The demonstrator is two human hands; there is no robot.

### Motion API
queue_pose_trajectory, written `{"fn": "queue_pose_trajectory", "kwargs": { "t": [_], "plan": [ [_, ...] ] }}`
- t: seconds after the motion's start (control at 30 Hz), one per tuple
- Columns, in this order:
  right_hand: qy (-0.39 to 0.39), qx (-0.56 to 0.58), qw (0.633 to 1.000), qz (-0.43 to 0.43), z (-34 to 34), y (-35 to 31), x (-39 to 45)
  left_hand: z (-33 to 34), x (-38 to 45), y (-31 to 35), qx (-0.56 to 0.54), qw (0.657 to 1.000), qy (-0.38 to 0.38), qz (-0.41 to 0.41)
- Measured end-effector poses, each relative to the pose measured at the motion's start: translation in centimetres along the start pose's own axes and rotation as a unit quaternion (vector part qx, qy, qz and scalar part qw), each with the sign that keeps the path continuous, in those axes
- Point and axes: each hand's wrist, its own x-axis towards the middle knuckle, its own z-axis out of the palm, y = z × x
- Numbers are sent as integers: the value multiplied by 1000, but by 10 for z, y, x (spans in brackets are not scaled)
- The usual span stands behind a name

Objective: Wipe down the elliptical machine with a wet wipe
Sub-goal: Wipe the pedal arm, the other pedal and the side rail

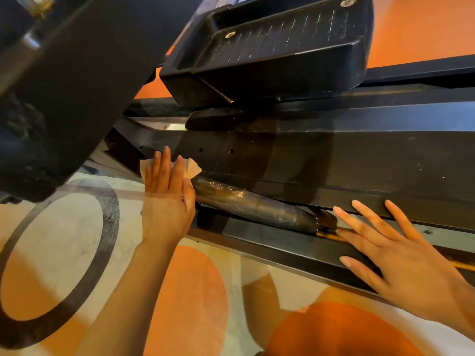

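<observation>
The black elliptical machine [334, 155] fills the upper frame, with its long side beam running left to right and a ribbed foot pedal [272, 44] above it. My left hand [167, 199] presses a crumpled white wet wipe [191, 169] flat against the left end of the beam, fingers straight; most of the wipe is hidden under the hand. My right hand [395, 255] lies with spread fingers on the lower rail [277, 245] and the beam's bottom edge. A dull, scuffed metal cylinder [254, 205] sits between the two hands.
A large black housing [59, 93] of the machine overhangs at the upper left. The floor [195, 299] below is cream with orange circles and a dark ring pattern. Orange floor shows beyond the pedal at the upper right.
</observation>
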Motion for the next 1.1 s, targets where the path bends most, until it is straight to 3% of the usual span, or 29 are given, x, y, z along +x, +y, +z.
{"fn": "queue_pose_trajectory", "kwargs": {
  "t": [0.23,0.47,0.6,0.97,1.1],
  "plan": [
    [2,0,1000,0,1,1,1,-9,10,-15,51,998,1,33],
    [3,0,1000,-3,2,2,1,-5,14,-25,-8,998,0,63],
    [7,-1,1000,-7,3,2,1,-4,16,-13,-9,999,8,53],
    [11,-7,1000,-7,7,3,1,12,-5,74,-39,984,-55,166],
    [11,-9,1000,-8,7,3,0,10,-2,59,-14,983,-54,178]
  ]
}}
